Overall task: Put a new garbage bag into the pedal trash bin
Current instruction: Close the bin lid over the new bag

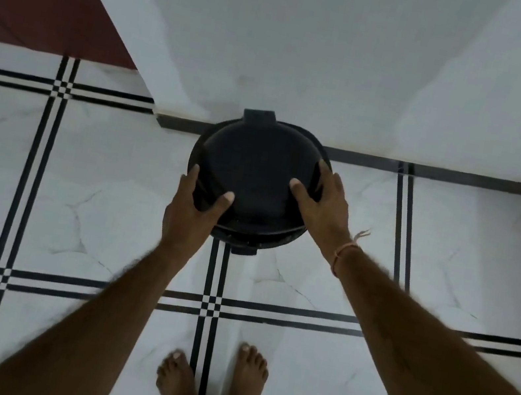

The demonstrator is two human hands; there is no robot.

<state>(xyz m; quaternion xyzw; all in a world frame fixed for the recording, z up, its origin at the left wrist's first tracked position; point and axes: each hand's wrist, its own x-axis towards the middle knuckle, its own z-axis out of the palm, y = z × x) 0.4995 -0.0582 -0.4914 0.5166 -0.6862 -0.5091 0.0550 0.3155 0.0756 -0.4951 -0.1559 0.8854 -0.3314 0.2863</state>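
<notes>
both hands [192, 211] on lidded bin [256, 175]

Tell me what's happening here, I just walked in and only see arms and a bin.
A barefoot person stands over a black pedal trash bin set against the white wall on a tiled floor. The left hand grips the lid's left edge, thumb on top; the right hand presses on its right side. The lid is closed, the pedal faces the person, untouched. No garbage bag is visible yet.
</notes>
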